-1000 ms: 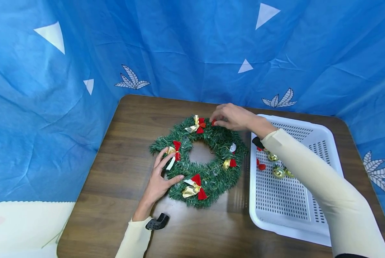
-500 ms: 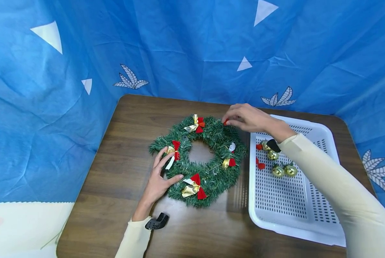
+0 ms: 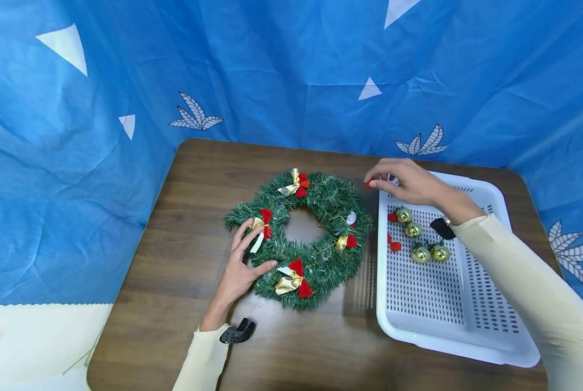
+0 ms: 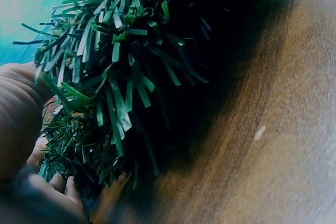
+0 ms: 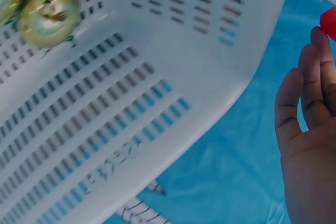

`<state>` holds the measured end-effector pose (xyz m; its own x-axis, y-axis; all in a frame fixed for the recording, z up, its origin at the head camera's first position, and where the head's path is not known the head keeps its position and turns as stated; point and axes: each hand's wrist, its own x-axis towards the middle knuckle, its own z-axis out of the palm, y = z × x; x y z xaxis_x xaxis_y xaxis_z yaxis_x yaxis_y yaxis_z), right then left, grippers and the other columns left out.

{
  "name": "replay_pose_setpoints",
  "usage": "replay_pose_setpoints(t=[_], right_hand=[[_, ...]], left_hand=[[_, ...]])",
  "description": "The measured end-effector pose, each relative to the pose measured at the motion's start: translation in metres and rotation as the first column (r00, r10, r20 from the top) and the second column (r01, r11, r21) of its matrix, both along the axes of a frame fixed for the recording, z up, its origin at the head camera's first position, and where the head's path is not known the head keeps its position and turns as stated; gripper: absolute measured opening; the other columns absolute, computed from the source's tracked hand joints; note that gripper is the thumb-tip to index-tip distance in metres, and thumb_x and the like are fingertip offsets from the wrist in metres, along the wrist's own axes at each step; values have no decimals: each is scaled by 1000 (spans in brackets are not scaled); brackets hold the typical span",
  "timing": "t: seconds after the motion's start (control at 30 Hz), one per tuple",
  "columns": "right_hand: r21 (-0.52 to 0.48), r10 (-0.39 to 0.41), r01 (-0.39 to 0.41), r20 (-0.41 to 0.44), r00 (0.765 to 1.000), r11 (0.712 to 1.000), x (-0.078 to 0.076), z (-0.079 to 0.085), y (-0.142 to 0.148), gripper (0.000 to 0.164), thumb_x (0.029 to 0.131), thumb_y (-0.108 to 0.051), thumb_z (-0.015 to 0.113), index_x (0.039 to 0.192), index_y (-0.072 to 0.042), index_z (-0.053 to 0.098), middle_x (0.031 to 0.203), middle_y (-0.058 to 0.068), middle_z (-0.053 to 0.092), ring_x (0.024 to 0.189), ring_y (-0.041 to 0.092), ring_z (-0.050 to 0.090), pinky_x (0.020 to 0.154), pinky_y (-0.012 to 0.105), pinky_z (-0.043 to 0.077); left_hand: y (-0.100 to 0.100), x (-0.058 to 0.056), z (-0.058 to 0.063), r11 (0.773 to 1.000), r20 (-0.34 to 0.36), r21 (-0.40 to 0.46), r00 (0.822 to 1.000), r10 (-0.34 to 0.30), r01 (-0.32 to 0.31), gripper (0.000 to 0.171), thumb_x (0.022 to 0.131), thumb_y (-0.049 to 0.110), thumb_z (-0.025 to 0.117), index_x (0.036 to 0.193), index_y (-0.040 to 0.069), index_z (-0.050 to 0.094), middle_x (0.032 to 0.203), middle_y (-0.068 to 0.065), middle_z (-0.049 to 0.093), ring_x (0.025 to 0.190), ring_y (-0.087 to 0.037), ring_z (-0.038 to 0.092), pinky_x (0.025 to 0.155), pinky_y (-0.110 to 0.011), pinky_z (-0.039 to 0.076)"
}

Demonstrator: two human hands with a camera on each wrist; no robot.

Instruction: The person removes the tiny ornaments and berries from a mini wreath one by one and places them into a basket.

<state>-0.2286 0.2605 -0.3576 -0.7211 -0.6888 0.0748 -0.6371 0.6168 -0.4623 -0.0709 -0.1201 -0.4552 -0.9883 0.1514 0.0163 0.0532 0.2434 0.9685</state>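
Observation:
A green tinsel wreath (image 3: 330,271) with red and gold bows lies flat on the wooden table. My left hand (image 3: 240,274) holds its left side, fingers by the left bow (image 3: 265,224) and thumb near the front bow (image 3: 293,278); in the left wrist view, fingertips (image 4: 71,195) touch the underside of the greenery. Over the far left corner of a white basket (image 3: 472,339), my right hand (image 3: 413,182) pinches a small red ornament (image 3: 369,184). The same red ornament (image 5: 329,22) shows at the fingertips in the right wrist view, partly cut off by the frame.
Several gold baubles (image 3: 420,254) and small red pieces (image 3: 395,246) lie inside the basket, toward its left wall. The basket stands right of the wreath, with a narrow strip of table (image 3: 369,271) between them. A blue curtain (image 3: 272,65) hangs behind the table.
My right hand has moved right, from above the wreath's far side to the basket's far left corner, with the red ornament still at its fingertips. My left hand stays on the wreath.

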Motion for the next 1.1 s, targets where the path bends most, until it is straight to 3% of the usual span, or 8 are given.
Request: replay_pose_setpoints(t=[0.27, 0.47, 0.63, 0.83, 1.1], right_hand=[[13, -99, 99, -29, 995, 995, 15, 2, 33, 14, 92, -17, 60, 103, -19, 69, 95, -10, 65, 76, 0, 49, 65, 25, 41], [56, -137, 135, 19, 990, 989, 23, -6, 50, 15, 90, -17, 62, 104, -17, 69, 98, -10, 66, 80, 3, 51, 69, 26, 44], [131, -189, 178, 77, 979, 975, 31, -13, 58, 17, 89, -19, 64, 105, -16, 69, 100, -8, 67, 85, 7, 55, 78, 34, 49], [186, -205, 184, 105, 973, 965, 39, -22, 67, 19, 86, -13, 67, 105, -16, 69, 102, -5, 67, 93, 12, 59, 82, 42, 50], [229, -231, 195, 141, 963, 954, 45, -27, 71, 21, 83, -11, 70, 103, -18, 69, 102, -4, 68, 90, 17, 59, 73, 40, 50]], left_hand=[[1, -3, 2, 1000, 9, -15, 1000, 2, -2, 71, 74, 9, 79, 138, 10, 47, 156, -8, 17, 145, -29, 10, 110, -62, 16], [1, -3, 1, 1000, 2, 2, 1000, -2, 2, 72, 74, 8, 79, 138, 9, 46, 156, -8, 16, 145, -29, 9, 110, -62, 16], [0, -2, 1, 1000, -1, 3, 1000, -5, 5, 72, 75, 8, 78, 139, 9, 46, 156, -7, 16, 145, -29, 9, 110, -62, 16], [0, -1, 2, 1000, -2, -7, 1000, -2, 2, 72, 74, 8, 78, 138, 8, 46, 156, -8, 17, 145, -30, 9, 109, -63, 16], [0, 1, 2, 1000, 13, -13, 1000, 2, -2, 72, 74, 8, 79, 138, 9, 46, 156, -7, 16, 145, -28, 9, 110, -62, 16]])
